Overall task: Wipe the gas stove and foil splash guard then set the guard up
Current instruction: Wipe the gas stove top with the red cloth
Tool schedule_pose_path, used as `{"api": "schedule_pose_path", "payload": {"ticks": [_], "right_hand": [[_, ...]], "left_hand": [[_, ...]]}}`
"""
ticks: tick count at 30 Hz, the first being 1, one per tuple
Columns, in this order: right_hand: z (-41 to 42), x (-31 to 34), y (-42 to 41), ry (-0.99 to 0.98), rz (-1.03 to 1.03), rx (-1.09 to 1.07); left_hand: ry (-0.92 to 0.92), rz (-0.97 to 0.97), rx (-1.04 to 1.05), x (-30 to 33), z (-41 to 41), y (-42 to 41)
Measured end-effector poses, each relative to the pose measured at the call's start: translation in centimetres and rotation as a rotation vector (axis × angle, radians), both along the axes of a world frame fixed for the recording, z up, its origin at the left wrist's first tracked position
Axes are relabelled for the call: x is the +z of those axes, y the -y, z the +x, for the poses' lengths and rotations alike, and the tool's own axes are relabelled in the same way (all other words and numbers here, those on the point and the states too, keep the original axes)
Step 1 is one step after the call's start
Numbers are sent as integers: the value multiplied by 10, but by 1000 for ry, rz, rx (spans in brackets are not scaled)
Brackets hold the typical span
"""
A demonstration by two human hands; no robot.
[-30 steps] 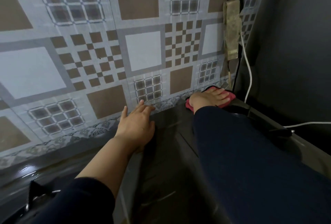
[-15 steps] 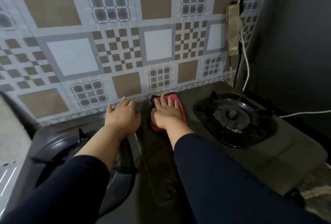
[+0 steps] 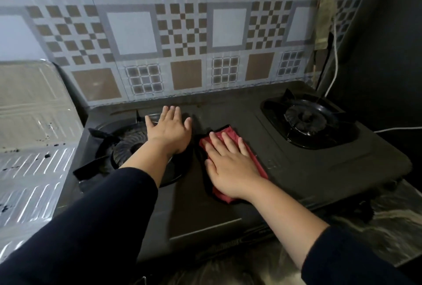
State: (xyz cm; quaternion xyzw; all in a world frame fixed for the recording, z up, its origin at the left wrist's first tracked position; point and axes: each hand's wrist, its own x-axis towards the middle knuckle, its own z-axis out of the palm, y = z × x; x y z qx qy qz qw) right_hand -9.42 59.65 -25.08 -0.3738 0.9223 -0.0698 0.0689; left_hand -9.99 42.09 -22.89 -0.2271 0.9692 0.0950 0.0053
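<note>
The person leans over a black gas stove (image 3: 296, 170) that sits on a dark marbled bench (image 3: 388, 220). The right hand (image 3: 230, 163) lies flat, fingers spread, pressing a red cloth (image 3: 253, 157) onto the stove's middle panel; the grip is wide, palm down on the cloth rather than closed around it. The left hand (image 3: 170, 128) is just beside it at about 10 o'clock, also flat and spread wide, holding nothing, its palm over the inner edge of the left burner (image 3: 127, 145). The right burner (image 3: 306, 120) stands clear at 2 o'clock from the cloth. Both arms are in dark sleeves pushed up past the wrists. The foil splash guard (image 3: 34, 125) is at 9 o'clock, off the stove's left side, silvery, ribbed, flecked with dark spots; I cannot tell whether it stands or leans. Behind the stove runs a wall of brown, white and grey patterned tiles (image 3: 182, 33), and at 1 o'clock a white cable (image 3: 335, 56) hangs down the corner
</note>
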Motion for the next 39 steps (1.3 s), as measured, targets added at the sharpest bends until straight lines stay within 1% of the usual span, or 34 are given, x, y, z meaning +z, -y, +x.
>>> {"api": "schedule_pose_path", "payload": {"ticks": [5,9,13,19,22,27,30,32,35,37,39], "right_hand": [[-20,0,16,0,-12,97],[-75,-2,55,10,2,68],[-127,-2,96,14,-5,34],[-159,4,137,33,-2,-22],[-149,5,133,22,9,12],[-125,1,97,25,-3,194],[-130,7,81,98,-29,178],[-133,8,79,116,20,163],[-139,2,92,58,59,180],[-146,1,105,21,63,183],[-155,2,121,13,72,182]], "left_hand": [[-69,59,-3,-6,2,1],[-116,64,11,-9,2,3],[-123,53,18,-12,1,4],[-143,56,13,-14,0,5],[-158,50,6,-14,1,5],[-227,101,11,-5,4,10],[-279,-46,35,4,18,33],[-239,-148,66,7,35,56],[-75,-213,118,0,61,88],[-2,-198,155,-6,71,100],[-26,-132,198,-9,74,105]]}}
